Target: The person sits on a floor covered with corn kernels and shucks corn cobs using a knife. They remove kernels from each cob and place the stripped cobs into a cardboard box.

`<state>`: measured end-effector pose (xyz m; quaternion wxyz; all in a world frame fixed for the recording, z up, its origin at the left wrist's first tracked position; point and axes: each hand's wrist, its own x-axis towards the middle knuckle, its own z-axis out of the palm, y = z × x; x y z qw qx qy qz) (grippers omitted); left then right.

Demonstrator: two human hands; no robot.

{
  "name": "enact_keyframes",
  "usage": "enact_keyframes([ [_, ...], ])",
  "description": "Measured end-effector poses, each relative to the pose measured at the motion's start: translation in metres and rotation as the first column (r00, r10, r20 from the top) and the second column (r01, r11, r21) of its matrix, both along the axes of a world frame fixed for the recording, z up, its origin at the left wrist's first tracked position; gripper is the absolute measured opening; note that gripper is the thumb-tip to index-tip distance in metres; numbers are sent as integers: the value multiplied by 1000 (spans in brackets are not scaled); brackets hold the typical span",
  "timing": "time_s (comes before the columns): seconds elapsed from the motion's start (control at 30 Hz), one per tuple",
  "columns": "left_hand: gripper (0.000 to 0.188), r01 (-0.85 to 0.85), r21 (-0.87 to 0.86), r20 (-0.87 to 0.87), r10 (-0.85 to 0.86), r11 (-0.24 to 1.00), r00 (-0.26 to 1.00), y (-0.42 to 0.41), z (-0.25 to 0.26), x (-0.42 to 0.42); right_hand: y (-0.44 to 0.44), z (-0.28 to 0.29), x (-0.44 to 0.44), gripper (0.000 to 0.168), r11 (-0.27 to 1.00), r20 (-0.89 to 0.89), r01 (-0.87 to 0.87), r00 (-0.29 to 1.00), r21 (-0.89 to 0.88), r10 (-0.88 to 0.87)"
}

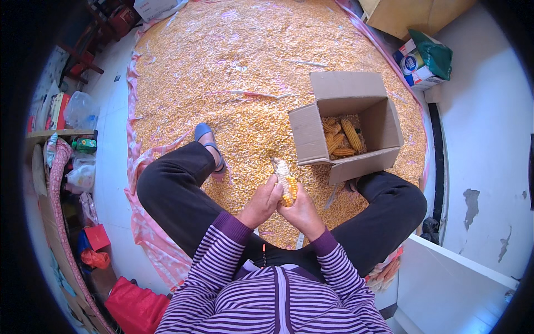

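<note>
Between my knees I hold a partly shelled ear of corn (283, 177); its upper part is bare white cob, and yellow kernels cling to the lower right side. My left hand (262, 202) grips it from the left, thumb pressed against the cob. Around its lower end my right hand (304, 211) is closed, with some fingers hidden beneath. Loose corn kernels (246, 133) lie in a thick layer under and beyond both hands. To the right stands an open cardboard box (311, 133), flaps spread, with several unshelled corn ears (351, 134) at its bottom.
A pink cloth sheet (146, 208) borders the kernels. My blue shoe (203, 131) rests on them at left. A cluttered shelf (62, 132) lines the left side; a printed carton (417, 67) sits by the right wall. Near my right hip is a white panel (454, 275).
</note>
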<state>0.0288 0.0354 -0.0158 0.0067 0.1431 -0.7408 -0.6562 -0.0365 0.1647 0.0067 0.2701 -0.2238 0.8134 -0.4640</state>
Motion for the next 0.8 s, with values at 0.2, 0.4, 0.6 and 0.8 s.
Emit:
enact_keyframes([
  [0.2, 39, -88, -91, 182, 104, 992, 978, 9, 17, -7, -6, 10, 9, 46, 916, -186, 22, 981, 401, 58],
  [0.4, 37, -110, -118, -52, 105, 987, 993, 7, -13, -3, -3, 1, 3, 42, 998, -32, -5, 999, 55, 7],
  [0.6, 35, -39, -39, -64, 36, 998, 997, 1, -9, -2, 5, -6, -4, 39, 998, 223, -19, 974, -65, 33],
  [0.8, 41, -222, -59, 12, 223, 973, 975, 8, 5, -9, -3, 11, 2, 32, 976, -58, -20, 998, 218, 34],
])
